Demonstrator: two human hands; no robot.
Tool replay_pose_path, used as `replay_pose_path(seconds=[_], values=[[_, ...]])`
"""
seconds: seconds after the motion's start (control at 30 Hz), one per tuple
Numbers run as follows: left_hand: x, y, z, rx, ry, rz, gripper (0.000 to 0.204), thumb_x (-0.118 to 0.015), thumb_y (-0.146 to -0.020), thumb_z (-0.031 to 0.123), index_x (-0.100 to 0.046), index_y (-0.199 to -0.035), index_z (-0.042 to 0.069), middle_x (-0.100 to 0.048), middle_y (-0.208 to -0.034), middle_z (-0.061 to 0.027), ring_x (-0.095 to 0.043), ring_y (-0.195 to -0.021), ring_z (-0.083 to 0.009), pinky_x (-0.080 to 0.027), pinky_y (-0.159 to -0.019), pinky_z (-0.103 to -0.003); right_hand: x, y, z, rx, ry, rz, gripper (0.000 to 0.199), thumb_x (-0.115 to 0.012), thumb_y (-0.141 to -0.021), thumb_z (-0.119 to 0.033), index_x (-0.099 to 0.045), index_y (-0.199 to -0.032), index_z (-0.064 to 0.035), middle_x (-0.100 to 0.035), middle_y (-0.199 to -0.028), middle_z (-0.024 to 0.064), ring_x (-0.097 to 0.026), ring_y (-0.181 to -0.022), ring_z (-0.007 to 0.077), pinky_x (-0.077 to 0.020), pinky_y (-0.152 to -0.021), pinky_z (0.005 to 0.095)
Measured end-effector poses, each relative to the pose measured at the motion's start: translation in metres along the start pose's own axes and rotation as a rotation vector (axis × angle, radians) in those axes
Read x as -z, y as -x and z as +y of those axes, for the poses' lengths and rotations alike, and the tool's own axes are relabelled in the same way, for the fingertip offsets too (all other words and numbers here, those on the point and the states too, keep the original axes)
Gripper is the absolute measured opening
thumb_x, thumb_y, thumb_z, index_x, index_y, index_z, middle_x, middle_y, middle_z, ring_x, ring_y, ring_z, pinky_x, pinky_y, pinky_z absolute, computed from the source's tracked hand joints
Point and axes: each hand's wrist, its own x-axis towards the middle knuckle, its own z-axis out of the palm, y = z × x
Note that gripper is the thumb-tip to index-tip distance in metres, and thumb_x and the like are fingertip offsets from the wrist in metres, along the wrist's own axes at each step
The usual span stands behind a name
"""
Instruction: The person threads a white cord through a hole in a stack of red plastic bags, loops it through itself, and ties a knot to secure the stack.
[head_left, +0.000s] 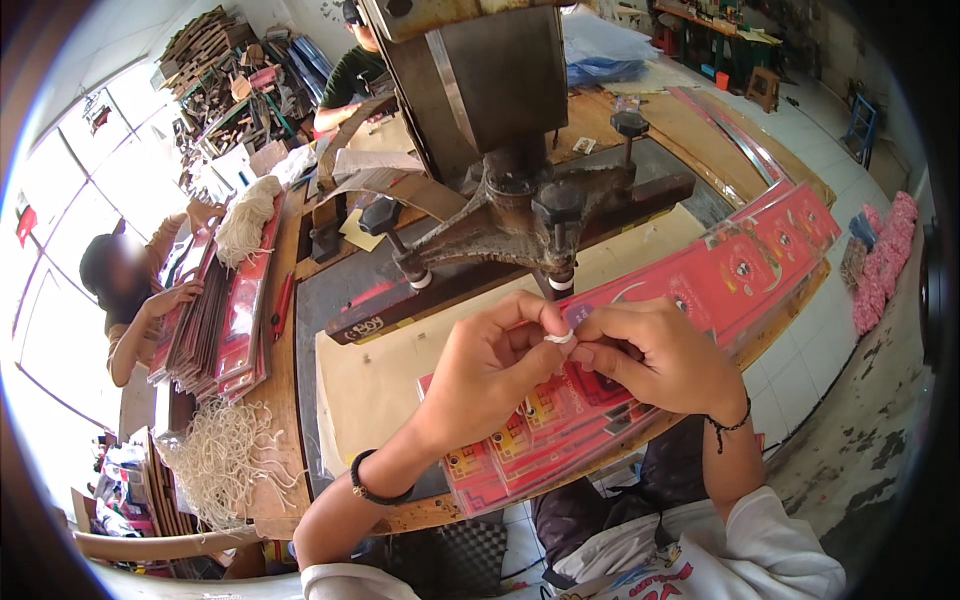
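Observation:
In front of me, above a stack of red printed panels in clear plastic point(688, 280), my two hands meet fingertip to fingertip. My left hand point(485, 380) is closed in a pinch on a small white piece point(560, 338), perhaps a strip or cord; its exact kind is too small to tell. The fingers of my right hand point(665, 355) are also pinched together at that piece. A small purple patch point(576, 315) shows just behind the fingertips; whether it is held or lies beyond them I cannot tell.
Ahead stands a heavy metal press point(520, 205) with black knobs over a beige board point(375, 385). At left are loose cream strings point(228, 460), a string bundle point(248, 222) and a red-handled tool point(283, 303). A person point(120, 270) handles stacked panels; another person point(352, 75) sits behind the press.

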Motion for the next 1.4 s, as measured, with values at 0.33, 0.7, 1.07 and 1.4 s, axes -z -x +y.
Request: replay_pose_path(seconds=[0.33,0.7,1.07,1.4], values=[[-0.002,0.002,0.004,-0.001,0.066,0.023,0.013,-0.060,-0.096,0.002,-0.055,-0.107,0.001,-0.059,-0.090,0.0014,-0.054,-0.076,-0.0018,-0.044,-0.065,-0.018,-0.014,-0.002,0.003,0.029,-0.016,0.130,0.012,-0.065,-0.090,-0.010,-0.063,-0.092,0.0012,-0.064,-0.079,0.0187,-0.063,-0.071,0.0361,-0.0470,-0.061,0.0400],[-0.005,-0.001,0.006,-0.019,0.064,0.114,0.024,-0.063,-0.094,0.001,-0.053,-0.115,0.000,-0.059,-0.095,-0.0009,-0.058,-0.079,-0.0056,-0.045,-0.066,-0.020,-0.012,-0.003,0.002,0.044,-0.003,0.147,0.015,-0.066,-0.091,-0.013,-0.062,-0.090,0.0010,-0.063,-0.077,0.0159,-0.062,-0.066,0.0333,-0.0463,-0.059,0.0387],[-0.009,0.002,0.006,0.040,-0.035,0.149,0.022,-0.062,-0.091,-0.004,-0.058,-0.113,-0.004,-0.063,-0.100,-0.0048,-0.063,-0.091,-0.0076,-0.053,-0.078,-0.022,-0.014,0.002,0.008,0.049,-0.014,0.114,0.027,-0.072,-0.088,-0.025,-0.063,-0.087,0.0003,-0.064,-0.074,0.0140,-0.064,-0.065,0.0283,-0.0482,-0.059,0.0358],[-0.001,-0.001,0.007,0.014,0.058,0.090,0.023,-0.065,-0.091,-0.003,-0.057,-0.112,-0.002,-0.063,-0.100,-0.0038,-0.063,-0.091,-0.0090,-0.053,-0.083,-0.023,-0.014,0.001,0.005,0.026,-0.001,0.158,0.019,-0.069,-0.090,-0.017,-0.063,-0.090,0.0006,-0.065,-0.076,0.0148,-0.064,-0.066,0.0289,-0.0472,-0.059,0.0356]])
